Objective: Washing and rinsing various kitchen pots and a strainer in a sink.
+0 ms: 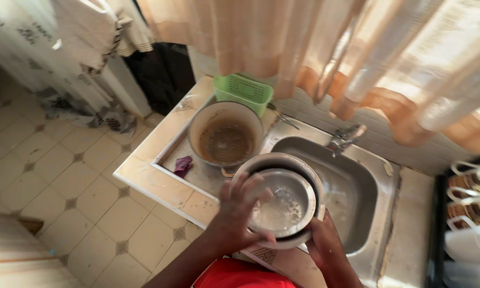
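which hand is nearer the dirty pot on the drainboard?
Left. The left hand grips the near-left rim of the stacked metal bowls, just below the dirty pot. The right hand holds the bowls' near-right edge, farther away beside the sink.

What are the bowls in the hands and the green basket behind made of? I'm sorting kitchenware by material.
The nested bowls look like steel: grey, shiny, thin rolled rims, wet inside. The green basket looks like moulded plastic: matte, even colour, slotted walls. The left hand is on the inner bowl's rim; the right hand holds the outer bowl from below.
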